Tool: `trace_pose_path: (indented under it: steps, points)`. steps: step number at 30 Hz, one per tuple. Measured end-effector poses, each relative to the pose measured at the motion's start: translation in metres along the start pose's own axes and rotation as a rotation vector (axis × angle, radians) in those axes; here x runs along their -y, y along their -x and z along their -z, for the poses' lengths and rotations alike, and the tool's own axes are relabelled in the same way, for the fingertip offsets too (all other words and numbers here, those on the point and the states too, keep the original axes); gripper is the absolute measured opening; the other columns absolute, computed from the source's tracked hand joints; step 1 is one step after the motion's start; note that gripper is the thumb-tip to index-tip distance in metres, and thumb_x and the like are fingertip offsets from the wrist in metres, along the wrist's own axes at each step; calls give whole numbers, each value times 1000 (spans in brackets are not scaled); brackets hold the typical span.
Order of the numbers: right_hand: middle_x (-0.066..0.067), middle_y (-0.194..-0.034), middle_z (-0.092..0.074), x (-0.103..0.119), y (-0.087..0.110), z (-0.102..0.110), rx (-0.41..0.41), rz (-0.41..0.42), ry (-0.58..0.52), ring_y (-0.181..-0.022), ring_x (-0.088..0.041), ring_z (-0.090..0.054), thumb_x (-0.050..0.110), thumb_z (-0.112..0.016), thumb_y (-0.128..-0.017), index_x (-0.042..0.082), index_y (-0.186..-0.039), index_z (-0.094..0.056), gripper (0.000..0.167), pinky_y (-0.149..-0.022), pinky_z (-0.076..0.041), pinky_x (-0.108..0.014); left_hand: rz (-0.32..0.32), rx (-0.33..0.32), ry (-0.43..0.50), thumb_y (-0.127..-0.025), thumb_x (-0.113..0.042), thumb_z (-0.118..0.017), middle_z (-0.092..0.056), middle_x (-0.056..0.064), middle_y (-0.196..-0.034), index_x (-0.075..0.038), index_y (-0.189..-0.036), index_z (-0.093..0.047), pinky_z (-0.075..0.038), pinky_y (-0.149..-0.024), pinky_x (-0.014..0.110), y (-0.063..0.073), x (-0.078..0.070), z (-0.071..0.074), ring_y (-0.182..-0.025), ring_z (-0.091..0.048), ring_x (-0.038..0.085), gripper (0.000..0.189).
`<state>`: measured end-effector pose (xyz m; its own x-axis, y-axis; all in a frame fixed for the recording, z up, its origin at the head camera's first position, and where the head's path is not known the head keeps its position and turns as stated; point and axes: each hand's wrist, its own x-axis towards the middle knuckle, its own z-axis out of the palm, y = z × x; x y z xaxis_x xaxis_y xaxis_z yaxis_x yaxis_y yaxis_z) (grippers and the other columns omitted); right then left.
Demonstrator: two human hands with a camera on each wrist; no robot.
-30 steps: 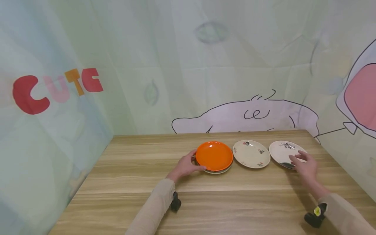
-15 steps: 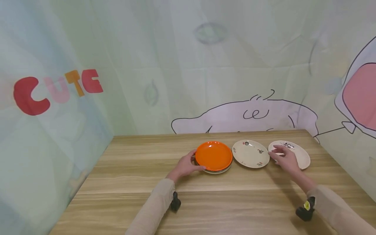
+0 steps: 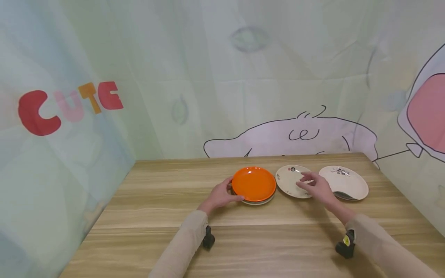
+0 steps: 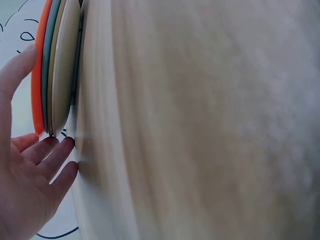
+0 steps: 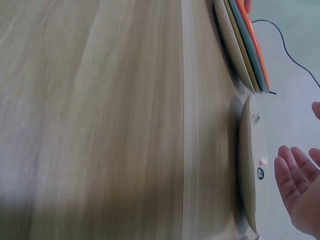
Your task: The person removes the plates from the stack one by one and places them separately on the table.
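And the right hand (image 3: pixel 320 190) hovers over the middle plate (image 3: pixel 287 183) on the counter (image 3: pixel 167 220), fingers apart, while the left hand (image 3: pixel 220 196) rests spread fingers against the orange stack (image 3: pixel 253 184), apparently mid-reach, the next move likely calling for a rim pinch.

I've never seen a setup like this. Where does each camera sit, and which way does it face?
Head: worn on the person's head, facing forward and down over the wooden table; the left hand, right hand and sleeves show.
Left wrist: worn on that wrist, facing the plate stack edge-on; the left hand shows on the picture's left.
Right wrist: worn on that wrist, facing the floral plate side-on; part of the right hand shows.
Shared: both wrist views show the plate stack.
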<state>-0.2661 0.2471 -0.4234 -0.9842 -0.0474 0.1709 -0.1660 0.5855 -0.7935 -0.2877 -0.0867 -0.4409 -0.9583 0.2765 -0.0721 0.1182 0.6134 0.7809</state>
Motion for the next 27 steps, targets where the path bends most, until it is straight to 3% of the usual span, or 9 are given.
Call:
trace_pose_path:
  steps: [13,21,27]
  points:
    - [-21,-99,-63,16,-14,-35,26,51,-5,-84,-28,-61,23,-68,-81,-9,-120,-51,54,-70,-52,-29,-7,0,-7,-69,-44,-75,-42,12,-137,-9,-140,-31,-37,-100,45,2,-2,1,-120,-44,28,91]
    - [-20,-106,-60,15,-17,-47,44,21,2,-86,-27,-61,26,-69,-80,-6,-121,-50,56,-73,-52,-33,4,-4,-16,-68,-47,-75,-42,10,-137,-11,-140,-32,-37,-100,44,0,1,-1,-119,-45,26,91]
    - [-21,-110,-56,15,-20,-54,79,-15,-42,-86,-24,-60,25,-69,-80,-5,-125,-47,59,-68,-52,-27,-1,-6,-24,-68,-48,-74,-43,10,-137,-12,-141,-31,-37,-100,44,-1,2,-1,-119,-45,26,92]
